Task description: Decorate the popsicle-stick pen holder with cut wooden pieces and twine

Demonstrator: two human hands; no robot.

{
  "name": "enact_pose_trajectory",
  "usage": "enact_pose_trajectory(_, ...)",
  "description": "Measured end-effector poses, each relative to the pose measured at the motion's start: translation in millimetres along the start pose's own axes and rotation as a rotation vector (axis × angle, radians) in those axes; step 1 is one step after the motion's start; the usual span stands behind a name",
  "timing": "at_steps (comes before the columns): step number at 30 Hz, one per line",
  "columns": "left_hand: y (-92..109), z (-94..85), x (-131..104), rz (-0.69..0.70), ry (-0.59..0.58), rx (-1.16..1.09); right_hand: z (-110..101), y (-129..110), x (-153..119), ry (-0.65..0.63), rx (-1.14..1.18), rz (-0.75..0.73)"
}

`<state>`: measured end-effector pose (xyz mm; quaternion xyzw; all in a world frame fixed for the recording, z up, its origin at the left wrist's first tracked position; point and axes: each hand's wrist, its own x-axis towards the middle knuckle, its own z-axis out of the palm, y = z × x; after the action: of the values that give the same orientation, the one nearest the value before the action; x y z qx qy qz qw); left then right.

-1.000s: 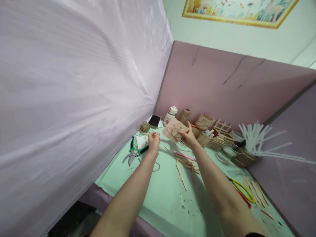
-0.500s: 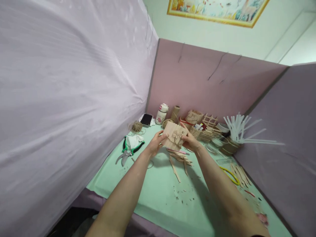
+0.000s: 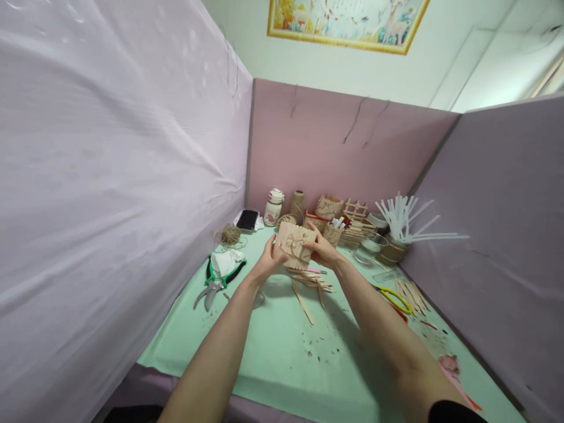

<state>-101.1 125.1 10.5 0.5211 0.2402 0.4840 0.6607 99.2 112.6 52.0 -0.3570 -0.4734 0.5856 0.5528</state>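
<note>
Both hands hold up a pale, squarish craft-stick piece (image 3: 291, 245) with a scalloped top edge and raised flower shapes on its face. I cannot tell whether it is a flat panel or a box. My left hand (image 3: 268, 259) is closed on its left side, thumb against the lower left. On the right side, my right hand (image 3: 322, 248) grips it with the thumb over the front near the flowers. Just below lie a pink pen (image 3: 315, 270) and a pile of loose craft sticks (image 3: 311, 281), partly covered by the piece.
Green-handled pruning shears (image 3: 217, 286), a twine ball (image 3: 231, 235) and a phone (image 3: 248, 220) lie left. Along the back stand a white bottle (image 3: 274, 208), a twine spool (image 3: 297, 202) and a marker holder (image 3: 332, 234). White sticks (image 3: 402, 220) and yellow-handled scissors (image 3: 396, 298) are right.
The view has swung right, so everything sits further left. The piece has turned, bringing its flowered face more to the front. Both hands keep hold of it.
</note>
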Motion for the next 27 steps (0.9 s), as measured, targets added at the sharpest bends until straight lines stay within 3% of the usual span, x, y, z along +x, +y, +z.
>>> enact_pose_trajectory(4, -2.6, 4.5, -1.7, 0.095, 0.037, 0.188, 0.1, -1.5, -1.1, 0.011, -0.008, 0.0)
enact_pose_trajectory(12, -2.0, 13.7, -0.4, 0.065, 0.147, 0.019, 6.6, 14.0, -19.0, 0.042, 0.01, -0.041)
enact_pose_trajectory(19, -4.3, 26.8, -8.0, 0.145, 0.238, 0.136, 23.5, 35.3, -33.7, 0.052, 0.061, -0.115)
enact_pose_trajectory(27, -2.7, 47.7, -26.6, 0.295, -0.019, 0.185, -10.1, 31.4, -48.6, -0.044, 0.146, -0.12)
